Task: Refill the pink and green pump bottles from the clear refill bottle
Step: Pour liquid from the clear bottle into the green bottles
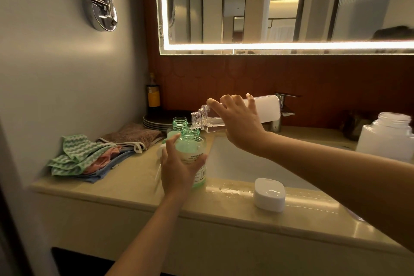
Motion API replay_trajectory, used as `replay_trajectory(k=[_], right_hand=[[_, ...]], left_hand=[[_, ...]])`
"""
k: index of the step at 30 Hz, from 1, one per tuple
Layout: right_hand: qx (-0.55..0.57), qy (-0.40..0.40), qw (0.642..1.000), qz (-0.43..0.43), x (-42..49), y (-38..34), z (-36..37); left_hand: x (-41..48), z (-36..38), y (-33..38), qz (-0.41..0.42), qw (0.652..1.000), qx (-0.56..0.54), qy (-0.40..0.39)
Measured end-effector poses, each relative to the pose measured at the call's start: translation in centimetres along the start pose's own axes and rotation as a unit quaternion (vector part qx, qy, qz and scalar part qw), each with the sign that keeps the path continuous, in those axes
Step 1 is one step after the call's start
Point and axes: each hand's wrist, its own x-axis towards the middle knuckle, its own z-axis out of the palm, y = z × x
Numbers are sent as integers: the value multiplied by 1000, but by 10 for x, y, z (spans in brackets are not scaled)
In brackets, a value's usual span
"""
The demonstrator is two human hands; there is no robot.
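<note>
Right hand (235, 119) tipping clear refill bottle (264, 108) over green bottle (192, 148)

Hands: two, left hand (177, 170), right hand (239, 123)
Green bottles: two, near green bottle (195, 148), far green bottle (180, 122)
Clear refill bottle (267, 108): one
White jar (387, 141): one
Dark bottle (153, 94): one
Cloths (78, 154): at least four
Tap (283, 105): one

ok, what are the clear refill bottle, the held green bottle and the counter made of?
The clear refill bottle: glossy transparent plastic, probably; liquid shows through, moulded neck threads. The green bottle: translucent tinted plastic, threaded neck, printed label. The counter: polished beige stone or stone-look; it reflects light.
</note>
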Motion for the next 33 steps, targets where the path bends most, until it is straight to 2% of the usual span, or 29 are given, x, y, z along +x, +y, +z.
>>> replay_trajectory(k=[33], right_hand=[[2,3,1000,3,-1,0,0]], left_hand=[[0,0,-1,-2,1000,-1,0]])
